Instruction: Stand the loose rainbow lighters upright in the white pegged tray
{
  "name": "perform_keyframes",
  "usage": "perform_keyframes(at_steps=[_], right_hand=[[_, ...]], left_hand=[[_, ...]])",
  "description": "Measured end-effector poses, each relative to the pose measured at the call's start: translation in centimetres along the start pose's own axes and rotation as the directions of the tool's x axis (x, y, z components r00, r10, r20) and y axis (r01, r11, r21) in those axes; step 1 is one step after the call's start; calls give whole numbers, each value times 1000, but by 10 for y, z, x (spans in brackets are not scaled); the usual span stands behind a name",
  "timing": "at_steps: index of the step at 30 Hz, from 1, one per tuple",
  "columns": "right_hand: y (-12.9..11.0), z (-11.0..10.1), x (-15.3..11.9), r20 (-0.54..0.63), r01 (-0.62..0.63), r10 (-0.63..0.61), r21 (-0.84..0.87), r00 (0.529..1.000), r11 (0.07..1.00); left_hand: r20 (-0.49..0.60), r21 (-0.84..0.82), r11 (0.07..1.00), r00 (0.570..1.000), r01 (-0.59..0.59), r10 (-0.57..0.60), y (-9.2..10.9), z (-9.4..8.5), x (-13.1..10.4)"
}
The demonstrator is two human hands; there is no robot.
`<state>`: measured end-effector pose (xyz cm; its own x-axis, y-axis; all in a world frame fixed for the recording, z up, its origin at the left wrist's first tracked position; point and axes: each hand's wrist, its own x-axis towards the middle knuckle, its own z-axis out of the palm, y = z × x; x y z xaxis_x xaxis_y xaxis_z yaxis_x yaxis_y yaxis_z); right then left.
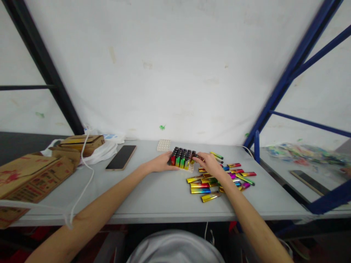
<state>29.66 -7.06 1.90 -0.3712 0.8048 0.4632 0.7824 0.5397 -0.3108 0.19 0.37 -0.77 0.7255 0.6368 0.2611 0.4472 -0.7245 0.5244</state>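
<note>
A block of shiny lighters (181, 159) with black tops stands upright in close rows in a pale tray (191, 168), a corner of which shows at the right. Curled around the left side of this block is my left hand (162, 162), holding it in place. At the right end of the rows, my right hand (208, 163) pinches a dark-topped lighter (195, 156), partly hidden by the fingers. Loose lighters (200, 190) in metallic gold, red, blue, green and purple lie in a heap beside and under my right forearm.
A second pale tray with a grid of pockets (163, 145) lies near the wall. To the left are a phone (121, 157), cardboard boxes (35, 175), white plastic and a white cable (89, 168). A blue metal frame (279, 91) rises at the right, beside another table.
</note>
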Motion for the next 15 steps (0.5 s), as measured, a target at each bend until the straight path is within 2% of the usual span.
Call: perform_keyframes(at_steps=[3, 8, 11, 15], right_hand=[[2, 2, 1, 30, 3, -1, -52, 1000, 999], [3, 12, 3, 96, -108, 130, -207, 987, 972], [3, 11, 3, 145, -81, 99, -124, 984, 989], [15, -6, -1, 154, -54, 42, 76, 987, 996]], left_hand=[[2, 8, 1000, 1000, 5, -5, 1, 0, 0], [6, 11, 1000, 1000, 2, -2, 1, -1, 0], [2, 8, 1000, 1000, 6, -6, 0, -1, 0], [8, 25, 1000, 1000, -13, 13, 0, -1, 0]])
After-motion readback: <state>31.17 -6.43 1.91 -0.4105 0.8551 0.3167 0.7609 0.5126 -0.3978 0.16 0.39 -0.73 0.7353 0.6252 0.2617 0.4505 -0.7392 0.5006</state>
